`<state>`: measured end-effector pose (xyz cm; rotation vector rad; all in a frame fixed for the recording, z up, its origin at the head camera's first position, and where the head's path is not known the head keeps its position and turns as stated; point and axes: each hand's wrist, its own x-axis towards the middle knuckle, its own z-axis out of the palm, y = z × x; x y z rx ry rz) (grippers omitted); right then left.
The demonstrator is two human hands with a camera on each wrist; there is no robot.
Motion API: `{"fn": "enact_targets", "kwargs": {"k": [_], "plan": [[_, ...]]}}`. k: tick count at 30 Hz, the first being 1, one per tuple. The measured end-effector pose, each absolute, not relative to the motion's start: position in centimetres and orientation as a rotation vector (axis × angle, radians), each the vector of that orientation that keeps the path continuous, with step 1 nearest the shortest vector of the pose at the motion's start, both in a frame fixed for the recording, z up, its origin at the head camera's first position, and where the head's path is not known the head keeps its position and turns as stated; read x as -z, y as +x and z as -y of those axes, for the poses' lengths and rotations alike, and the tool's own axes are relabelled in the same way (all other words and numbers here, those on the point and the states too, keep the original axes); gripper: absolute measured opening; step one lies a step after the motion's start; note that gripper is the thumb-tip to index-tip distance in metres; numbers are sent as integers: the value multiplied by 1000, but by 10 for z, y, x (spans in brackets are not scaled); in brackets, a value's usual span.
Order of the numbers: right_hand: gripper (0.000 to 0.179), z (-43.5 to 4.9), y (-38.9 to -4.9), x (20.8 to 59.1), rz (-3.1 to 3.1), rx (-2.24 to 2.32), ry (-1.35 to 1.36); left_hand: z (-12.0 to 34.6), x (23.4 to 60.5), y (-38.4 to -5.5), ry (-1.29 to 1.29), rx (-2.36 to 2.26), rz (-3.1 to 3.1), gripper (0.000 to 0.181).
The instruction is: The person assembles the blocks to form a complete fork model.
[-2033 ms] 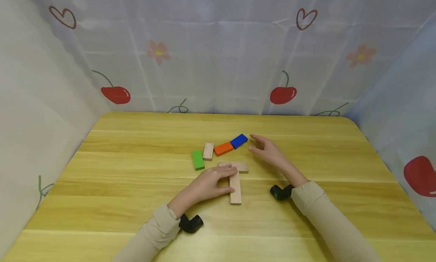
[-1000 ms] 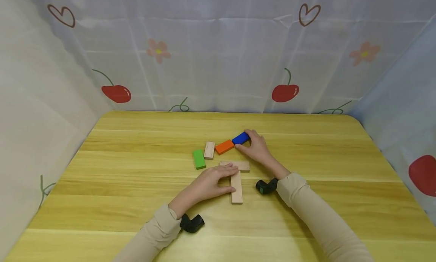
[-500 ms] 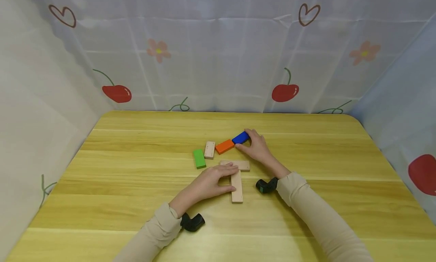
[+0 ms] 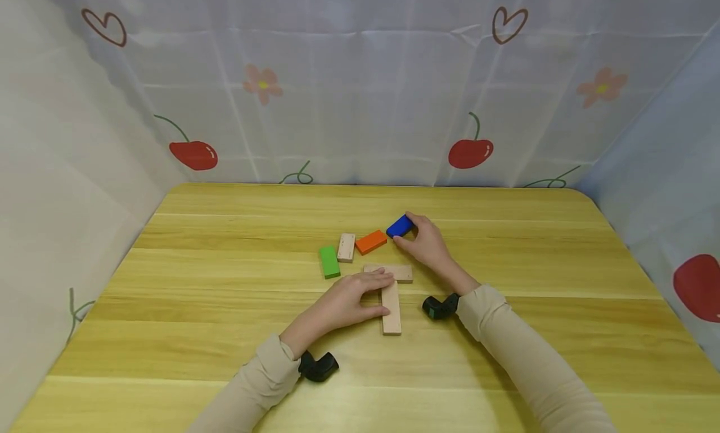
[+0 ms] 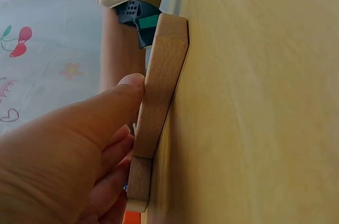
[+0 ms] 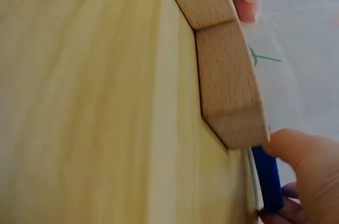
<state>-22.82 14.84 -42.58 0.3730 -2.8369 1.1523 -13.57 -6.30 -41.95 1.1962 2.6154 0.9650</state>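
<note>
My right hand (image 4: pixel 430 244) pinches a blue wooden block (image 4: pixel 399 226) between thumb and fingers. A small gap separates that block from an orange block (image 4: pixel 371 242) on its left. My left hand (image 4: pixel 350 302) rests on two plain wooden blocks laid in a T. Its thumb touches the top of the upright block (image 4: pixel 391 314), and its fingertips lie over the junction with the crosswise block (image 4: pixel 402 273). From the left wrist, the thumb is seen on the upper face of the plain block (image 5: pixel 161 86). The right wrist view shows the blue block (image 6: pixel 268 179) beyond the crosswise block's end (image 6: pixel 233 75).
Left of the orange block lie a short plain block (image 4: pixel 346 248) and a green block (image 4: pixel 329 262), both flat on the wooden table (image 4: pixel 225 245). A printed curtain (image 4: pixel 360 108) stands behind the table's far edge. Each wrist carries a black camera mount (image 4: pixel 441 307).
My right hand has come in from the right and taken hold of the blue block, drawing it slightly away from the orange one. The left hand stays on the plain blocks.
</note>
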Motion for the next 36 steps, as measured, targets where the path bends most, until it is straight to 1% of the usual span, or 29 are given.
{"fn": "enact_targets", "kwargs": {"k": [5, 9, 17, 28, 36], "plan": [[62, -154, -224, 418, 2744, -1297, 391, 63, 419, -136, 1189, -946, -2618, 56], [60, -158, -212, 407, 2652, -1466, 428, 63, 419, -136, 1181, -950, -2619, 57], [60, -166, -163, 391, 2615, -1555, 575, 63, 419, -136, 1187, -954, -2610, 56], [59, -175, -93, 398, 2637, -1656, 777, 63, 419, -135, 1180, -943, -2630, 57], [60, -177, -64, 407, 2705, -1451, 961, 63, 419, -135, 1180, -957, -2632, 55]]}}
